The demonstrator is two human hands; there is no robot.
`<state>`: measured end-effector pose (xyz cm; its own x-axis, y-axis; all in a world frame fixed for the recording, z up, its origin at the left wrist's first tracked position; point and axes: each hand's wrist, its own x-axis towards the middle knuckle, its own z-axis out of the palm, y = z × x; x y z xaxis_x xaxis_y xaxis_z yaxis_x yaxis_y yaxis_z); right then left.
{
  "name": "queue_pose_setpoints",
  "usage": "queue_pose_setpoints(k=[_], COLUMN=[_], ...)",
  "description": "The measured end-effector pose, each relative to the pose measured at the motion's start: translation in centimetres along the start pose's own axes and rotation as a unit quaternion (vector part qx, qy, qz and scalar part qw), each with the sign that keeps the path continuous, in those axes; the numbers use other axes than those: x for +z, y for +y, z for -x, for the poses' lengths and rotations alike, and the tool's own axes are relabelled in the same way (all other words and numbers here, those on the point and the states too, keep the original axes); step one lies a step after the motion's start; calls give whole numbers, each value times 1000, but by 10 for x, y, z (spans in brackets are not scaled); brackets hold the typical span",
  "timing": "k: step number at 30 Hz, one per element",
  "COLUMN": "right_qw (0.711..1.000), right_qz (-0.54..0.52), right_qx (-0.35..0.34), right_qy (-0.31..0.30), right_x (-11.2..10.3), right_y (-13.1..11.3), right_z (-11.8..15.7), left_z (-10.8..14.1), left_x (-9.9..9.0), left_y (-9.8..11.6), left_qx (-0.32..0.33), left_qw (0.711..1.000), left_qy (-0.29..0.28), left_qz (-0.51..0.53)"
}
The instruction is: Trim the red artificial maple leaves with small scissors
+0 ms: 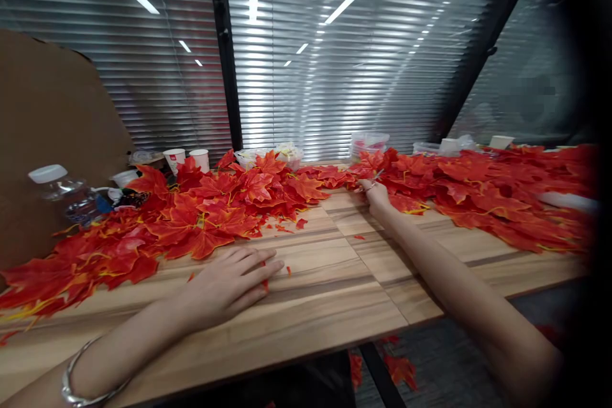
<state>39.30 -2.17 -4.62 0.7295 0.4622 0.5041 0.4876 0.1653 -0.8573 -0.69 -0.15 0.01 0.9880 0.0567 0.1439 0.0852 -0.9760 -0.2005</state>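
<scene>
My left hand (pixel 229 280) lies open over red scraps (pixel 265 282). My right hand (pixel 377 196) pinches a shiny sliver (pixel 379 174) (too small to name), slanting toward the counter's (pixel 315 299) far edge.

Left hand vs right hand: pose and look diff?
Left hand lies palm down, fingers extended; right hand is curled around what looks like a thin shiny object. Left hand rests nearer the camera; right hand reaches farther, to the red leaves. Left wrist wears a silver bangle; right wrist shows none. Both hands are ungloved.
</scene>
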Motion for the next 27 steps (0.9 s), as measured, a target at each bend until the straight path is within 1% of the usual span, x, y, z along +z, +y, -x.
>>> queue_pose_setpoints(k=[4, 7, 10, 12, 14, 17, 19, 22, 27], right_qw=[998, 993, 984, 977, 970, 963, 962, 966, 976], right_qz=[61, 99, 138, 162, 180, 189, 184, 167, 137], right_qx=[-27, -66, -108, -129, -142, -146, -144, -139, -145], right_qy=[-20, -28, -33, -48, -77, -124, -143, -140, -90], right_x=[30, 50, 62, 65, 66, 66, 66, 64, 54], right_y=[-8, -15, -21, -23, -24, -25, -27, -29, -29], right_z=[18, 31, 39, 41, 41, 41, 41, 39, 37], left_z=[0, 1, 2, 1, -1, -5, -7, -9, -9], left_x=[2, 5, 10, 14, 18, 23, 25, 25, 19], left_y=[1, 0, -5, -10, -16, -22, -25, -28, -31], left_qx=[32, 27, 17, 8, 1, 5, -6, -43, -90], left_qw=[999, 998, 997, 995, 991, 985, 977, 964, 947], left_qy=[36, 41, 45, 64, 91, 124, 161, 214, 264], left_qz=[7, 33, 56, 76, 97, 119, 138, 153, 161])
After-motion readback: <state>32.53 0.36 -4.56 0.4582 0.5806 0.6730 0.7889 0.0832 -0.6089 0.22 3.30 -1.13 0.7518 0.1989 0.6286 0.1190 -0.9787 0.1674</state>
